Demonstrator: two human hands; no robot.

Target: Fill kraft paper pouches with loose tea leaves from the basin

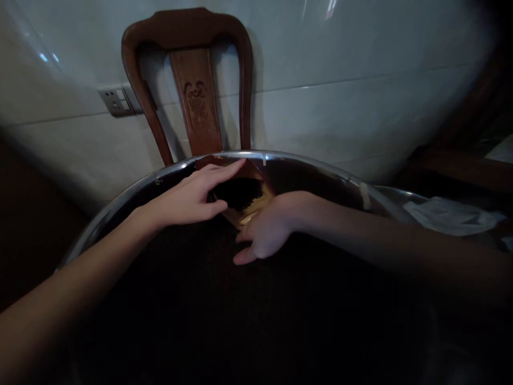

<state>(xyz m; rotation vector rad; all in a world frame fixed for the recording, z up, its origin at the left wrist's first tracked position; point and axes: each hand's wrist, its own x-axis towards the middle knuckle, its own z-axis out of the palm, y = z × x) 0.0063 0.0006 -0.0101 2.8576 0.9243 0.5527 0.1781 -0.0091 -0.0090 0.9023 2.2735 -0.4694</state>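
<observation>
A dark picture-like or glossy piece with a yellow-gold edge (pixel 259 204) lies on the dark round table (pixel 224 321) near its far rim; what it is I cannot make out. My left hand (pixel 196 195) is at its left side, palm down, with the index finger stretched toward its top and the thumb apart. At its lower right is my right hand (pixel 266 227), bent at the wrist, its fingers pointing left and slightly spread. Part of the piece is hidden behind my right hand, and nothing shows between the fingers of either hand.
A carved wooden chair (pixel 196 101) stands behind the table's shiny metal rim (pixel 312 163). The tiled wall (pixel 340 107) carries a socket plate (pixel 116 100) at the left. A crumpled clear plastic bag (pixel 452 215) lies at the right.
</observation>
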